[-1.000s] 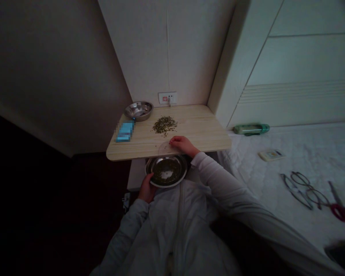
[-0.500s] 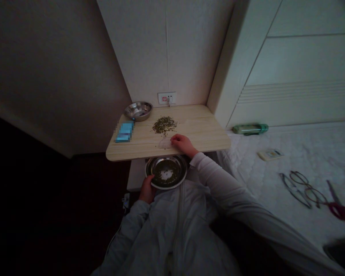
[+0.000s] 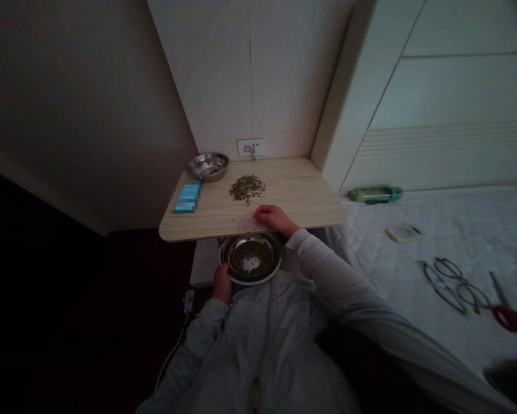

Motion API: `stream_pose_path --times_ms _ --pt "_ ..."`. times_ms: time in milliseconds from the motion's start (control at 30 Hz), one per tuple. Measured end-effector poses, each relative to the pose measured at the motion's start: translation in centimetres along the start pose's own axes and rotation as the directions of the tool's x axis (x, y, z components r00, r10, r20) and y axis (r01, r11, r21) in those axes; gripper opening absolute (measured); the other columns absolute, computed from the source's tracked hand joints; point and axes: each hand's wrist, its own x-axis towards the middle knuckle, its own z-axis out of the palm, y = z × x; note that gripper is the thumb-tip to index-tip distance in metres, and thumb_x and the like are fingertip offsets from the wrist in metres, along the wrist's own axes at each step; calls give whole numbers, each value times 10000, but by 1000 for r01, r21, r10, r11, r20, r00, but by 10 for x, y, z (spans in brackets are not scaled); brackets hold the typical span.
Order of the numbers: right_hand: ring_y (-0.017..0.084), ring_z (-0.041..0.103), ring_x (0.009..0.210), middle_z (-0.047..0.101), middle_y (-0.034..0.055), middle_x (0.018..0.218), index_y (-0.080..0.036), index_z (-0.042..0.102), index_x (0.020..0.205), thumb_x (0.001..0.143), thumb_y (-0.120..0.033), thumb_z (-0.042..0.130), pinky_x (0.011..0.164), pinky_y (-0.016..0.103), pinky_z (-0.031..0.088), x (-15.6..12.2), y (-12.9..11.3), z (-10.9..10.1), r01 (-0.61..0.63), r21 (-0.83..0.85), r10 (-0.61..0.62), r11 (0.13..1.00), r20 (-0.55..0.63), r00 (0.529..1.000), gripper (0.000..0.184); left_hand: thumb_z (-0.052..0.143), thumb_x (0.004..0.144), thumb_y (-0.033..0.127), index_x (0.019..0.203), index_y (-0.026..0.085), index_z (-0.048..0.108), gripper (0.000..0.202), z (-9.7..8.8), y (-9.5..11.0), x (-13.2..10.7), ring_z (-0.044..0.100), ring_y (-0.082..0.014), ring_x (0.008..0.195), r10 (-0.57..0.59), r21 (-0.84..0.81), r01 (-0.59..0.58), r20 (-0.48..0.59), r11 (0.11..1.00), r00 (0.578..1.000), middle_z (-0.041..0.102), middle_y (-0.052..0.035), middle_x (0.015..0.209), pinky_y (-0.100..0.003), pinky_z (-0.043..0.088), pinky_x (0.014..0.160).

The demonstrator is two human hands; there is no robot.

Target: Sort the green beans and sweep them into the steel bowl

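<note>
My left hand [image 3: 222, 283] grips the rim of a steel bowl [image 3: 250, 259] held just below the front edge of a small wooden table [image 3: 310, 201]. Dark green grains with a few pale bits lie in that bowl. My right hand [image 3: 274, 218] rests on the table near its front edge, fingers curled over a faint clear round piece [image 3: 246, 223]; what it is, I cannot make out. A heap of green grains [image 3: 246, 187] lies on the table behind that hand.
A second, empty steel bowl [image 3: 207, 165] stands at the table's back left, a blue packet [image 3: 187, 196] in front of it. A wall socket [image 3: 251, 147] is behind. On the white bed at right lie a green case [image 3: 375, 194], a remote [image 3: 406, 233], two pairs of glasses [image 3: 452, 277] and red-handled scissors [image 3: 512, 313].
My right hand slid a little along the table's front edge with the clear piece. The bowl in my left hand shifted slightly and its contents settled.
</note>
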Motion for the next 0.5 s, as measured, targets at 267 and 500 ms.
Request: stream_pose_path --times_ms 267,500 --pt "83 489 566 556 -37 555 -148 560 625 627 -213 473 594 202 366 3 3 -1 31 182 -19 983 -68 997 108 507 566 284 589 141 596 171 -3 -9 4 535 -169 632 -22 -75 23 11 997 1000 583 -16 558 -281 401 623" --pt "97 540 673 608 2 694 -145 595 822 694 -243 477 691 228 395 17 3 10 38 137 -18 990 -146 989 200 529 587 331 703 141 577 227 -5 -15 7 566 -177 699 -70 -146 68 -5 987 998 625 -35 690 -304 422 654"
